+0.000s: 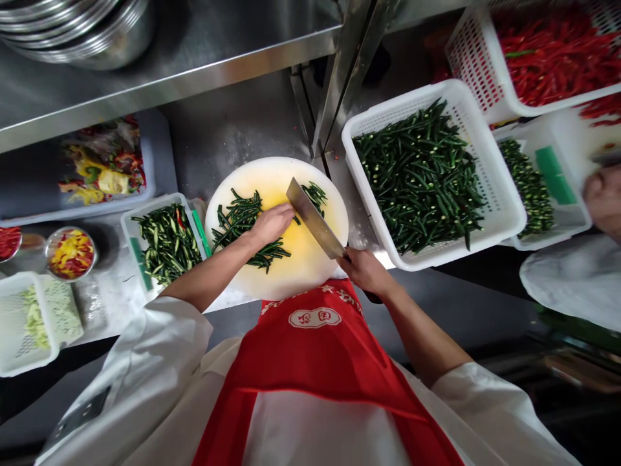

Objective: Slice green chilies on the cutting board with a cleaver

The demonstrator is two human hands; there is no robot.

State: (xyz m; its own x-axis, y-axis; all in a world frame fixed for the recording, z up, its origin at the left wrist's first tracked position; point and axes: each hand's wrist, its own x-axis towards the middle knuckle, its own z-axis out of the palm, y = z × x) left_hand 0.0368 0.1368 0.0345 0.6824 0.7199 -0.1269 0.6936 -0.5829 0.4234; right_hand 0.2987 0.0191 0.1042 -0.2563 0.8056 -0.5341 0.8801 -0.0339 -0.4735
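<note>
A round white cutting board point(310, 272), yellowed in the middle, carries long dark green chili peppers point(242, 217). My right hand point(365, 266) is closed round the handle of a cleaver point(315, 220), whose broad blade slants across the board. Just left of the blade, my left hand point(274, 223) has its fingers curled down on green chilies, with a bit of green showing at the fingertips. What lies under its palm is hidden. On the blade's far side rests a small heap of chili pieces point(316, 194).
Right of the board stands a white basket point(402, 249) of whole green chilies; behind it are a basket of red chilies point(557, 58) and a tub of cut ones point(526, 184). A tub point(127, 223) stands left. A co-worker's hand point(604, 197) shows at right. A steel shelf point(204, 84) overhangs.
</note>
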